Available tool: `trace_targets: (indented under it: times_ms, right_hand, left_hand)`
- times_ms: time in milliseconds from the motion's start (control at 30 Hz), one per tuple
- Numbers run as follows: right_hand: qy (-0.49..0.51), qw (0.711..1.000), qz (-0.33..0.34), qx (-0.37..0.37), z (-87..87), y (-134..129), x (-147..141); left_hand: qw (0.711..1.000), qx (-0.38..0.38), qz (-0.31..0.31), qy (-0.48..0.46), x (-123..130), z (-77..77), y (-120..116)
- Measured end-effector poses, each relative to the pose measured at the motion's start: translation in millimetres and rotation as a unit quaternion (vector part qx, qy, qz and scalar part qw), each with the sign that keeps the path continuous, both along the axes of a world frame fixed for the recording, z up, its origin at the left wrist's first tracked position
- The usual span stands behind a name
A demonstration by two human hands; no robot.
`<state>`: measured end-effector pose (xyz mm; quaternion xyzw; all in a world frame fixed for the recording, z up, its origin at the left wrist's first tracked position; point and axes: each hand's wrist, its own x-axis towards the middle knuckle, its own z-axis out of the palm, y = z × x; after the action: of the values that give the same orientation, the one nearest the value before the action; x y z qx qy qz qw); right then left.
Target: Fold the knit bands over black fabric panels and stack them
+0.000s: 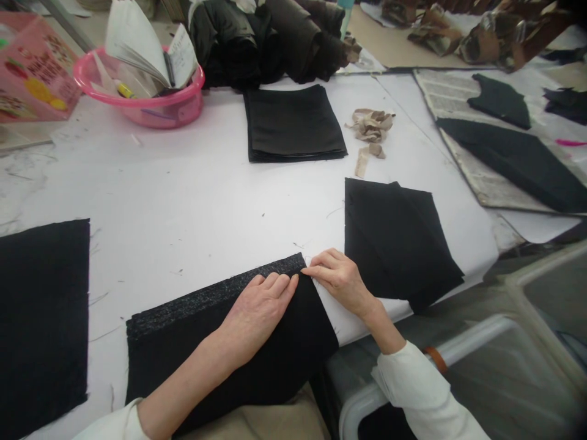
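Observation:
A black cloth piece (284, 330) lies at the table's near edge, with a speckled dark strip (183, 305) along its upper edge. My left hand (261, 305) presses on the cloth near the strip's right end, its fingers bent and together. At the cloth's upper right corner, my right hand (337, 278) pinches the edge between thumb and fingers. The fingertips of both hands are close together. To the right is another group of black cloth pieces (389, 238), slightly fanned out. One more black cloth (43, 318) lies at the far left.
A pink basket (160, 113) holds an open notebook and pens. Behind the work lie a black cloth stack (296, 125) and beige strips (372, 125). At right are a board (452, 104) with dark pieces and a metal frame (477, 336). Dark rolled bundles (275, 40) stand behind.

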<state>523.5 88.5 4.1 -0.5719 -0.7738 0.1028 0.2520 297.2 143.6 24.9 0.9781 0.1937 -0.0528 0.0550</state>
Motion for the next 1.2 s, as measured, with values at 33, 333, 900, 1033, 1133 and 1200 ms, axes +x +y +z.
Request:
trace_targets:
  times_ms: [33,333,900,1033,1133,1200]
  right_hand:
    - [-0.013,1.0,0.002,0.004,-0.5,0.1,-0.1]
    - [-0.075,0.997,0.011,0.016,-0.7,-1.9,-0.7]
    - [0.009,0.997,-0.075,-0.023,-1.0,-20.1,-17.9]
    - [-0.047,0.996,-0.071,-0.019,-5.7,-26.2,-22.5]
    - [-0.083,0.994,-0.068,-0.019,-9.9,-25.2,-22.4]
    - [-0.096,0.993,-0.067,-0.016,-11.2,-24.3,-22.9]
  left_hand:
    - [1.0,0.002,0.0,0.002,0.3,0.0,0.1]
    - [1.0,0.012,0.004,-0.005,2.8,0.1,-0.1]
    - [0.998,0.014,0.06,-0.029,12.3,-1.5,-5.0]
    - [0.997,0.034,0.061,-0.039,5.5,-3.4,-11.4]
    - [0.995,0.062,0.064,-0.034,-11.9,-5.8,-17.2]
    - [0.993,0.084,0.081,-0.022,-31.3,-7.5,-23.4]
